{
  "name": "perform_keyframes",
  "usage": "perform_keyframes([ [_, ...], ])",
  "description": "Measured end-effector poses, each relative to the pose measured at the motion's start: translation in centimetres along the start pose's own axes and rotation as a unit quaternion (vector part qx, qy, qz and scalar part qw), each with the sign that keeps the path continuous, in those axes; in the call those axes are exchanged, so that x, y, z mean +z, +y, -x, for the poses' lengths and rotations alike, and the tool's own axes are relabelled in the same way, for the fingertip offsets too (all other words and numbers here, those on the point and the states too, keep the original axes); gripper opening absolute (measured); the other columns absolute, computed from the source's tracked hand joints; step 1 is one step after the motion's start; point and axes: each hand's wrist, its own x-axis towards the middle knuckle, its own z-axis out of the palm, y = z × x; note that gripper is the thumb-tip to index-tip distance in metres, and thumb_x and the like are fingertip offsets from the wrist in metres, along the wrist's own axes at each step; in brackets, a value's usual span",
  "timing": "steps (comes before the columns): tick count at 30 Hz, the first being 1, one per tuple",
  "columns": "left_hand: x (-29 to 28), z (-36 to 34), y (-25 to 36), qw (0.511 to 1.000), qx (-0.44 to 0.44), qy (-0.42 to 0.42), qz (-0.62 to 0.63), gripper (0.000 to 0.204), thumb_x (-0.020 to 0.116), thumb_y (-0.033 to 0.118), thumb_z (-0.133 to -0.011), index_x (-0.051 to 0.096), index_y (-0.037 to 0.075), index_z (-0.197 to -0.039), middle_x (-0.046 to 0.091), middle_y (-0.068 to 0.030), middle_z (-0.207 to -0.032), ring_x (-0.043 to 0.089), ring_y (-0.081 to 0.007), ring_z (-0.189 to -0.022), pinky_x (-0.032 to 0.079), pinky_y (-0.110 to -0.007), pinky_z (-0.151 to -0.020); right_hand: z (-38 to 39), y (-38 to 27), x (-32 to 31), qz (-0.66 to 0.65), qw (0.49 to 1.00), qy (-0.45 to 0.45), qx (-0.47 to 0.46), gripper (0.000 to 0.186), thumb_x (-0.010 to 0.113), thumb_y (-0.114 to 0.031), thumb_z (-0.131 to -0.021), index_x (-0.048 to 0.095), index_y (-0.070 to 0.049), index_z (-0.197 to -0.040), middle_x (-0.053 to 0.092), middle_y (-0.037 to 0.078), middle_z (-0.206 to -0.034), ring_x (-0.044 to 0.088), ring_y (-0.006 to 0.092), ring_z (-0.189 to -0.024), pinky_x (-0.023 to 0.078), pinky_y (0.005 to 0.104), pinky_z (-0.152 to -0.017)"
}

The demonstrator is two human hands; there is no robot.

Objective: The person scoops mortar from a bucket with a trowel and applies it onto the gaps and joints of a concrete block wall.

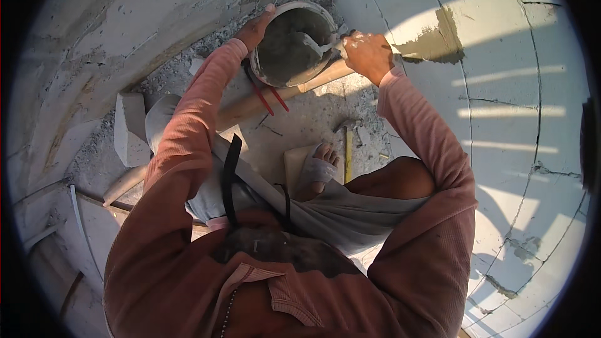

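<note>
A round bucket (pixel 255 62) of wet grey mortar (pixel 285 44) stands at the far middle, tilted a little toward me. The fingers of my left hand (pixel 253 29) are closed on its left rim, with the thumb over the edge. To the right of the bucket, my right hand (pixel 366 55) is closed around the handle of a trowel (pixel 311 44). The trowel's mortar-smeared blade reaches over the rim into the bucket, and its tip lies in the mortar.
A wooden pole (pixel 241 111) runs diagonally below the bucket, beside a red-handled tool (pixel 278 98). A hammer (pixel 348 150) lies near my sandalled foot (pixel 317 172). A pale block (pixel 130 130) sits left. The block wall (pixel 501 87) at right has a wet mortar patch (pixel 435 42).
</note>
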Motion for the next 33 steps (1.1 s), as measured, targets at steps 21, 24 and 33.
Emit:
perform_keyframes([
  [21, 1.1, -0.4, -0.6, 0.996, 0.030, 0.083, 0.022, 0.089, 0.036, 0.078, -0.092, 0.060, 0.005, -0.137, 0.063, -0.0225, -0.130, 0.057, -0.0335, -0.122, 0.036, -0.039, -0.108, 6.0, -0.7, 4.9, -0.102, 0.987, 0.108, -0.061, 0.019, 0.062, -0.020, -0.081, 0.070, -0.009, -0.094, 0.072, 0.012, -0.090, 0.071, 0.0308, -0.081, 0.055, 0.0451, -0.068],
  [24, 1.3, 0.5, 0.5, 0.998, -0.004, 0.061, 0.015, 0.087, 0.037, 0.077, -0.093, 0.060, 0.005, -0.137, 0.063, -0.0227, -0.131, 0.056, -0.0332, -0.123, 0.037, -0.039, -0.108, 5.5, -1.6, 7.7, -0.166, 0.981, 0.082, -0.065, 0.030, 0.063, -0.028, -0.084, 0.067, -0.005, -0.102, 0.072, 0.015, -0.098, 0.070, 0.0350, -0.090, 0.055, 0.0472, -0.078],
  [33, 0.4, -2.6, -2.3, 0.997, 0.007, 0.038, 0.072, 0.085, 0.039, 0.073, -0.096, 0.058, 0.002, -0.138, 0.062, -0.0169, -0.133, 0.058, -0.0290, -0.121, 0.042, -0.035, -0.106, 5.3, -7.9, 12.1, -0.524, 0.848, -0.042, 0.065, 0.061, 0.064, -0.049, -0.089, 0.062, -0.006, -0.131, 0.066, 0.022, -0.125, 0.062, 0.0372, -0.118, 0.048, 0.0444, -0.101],
])
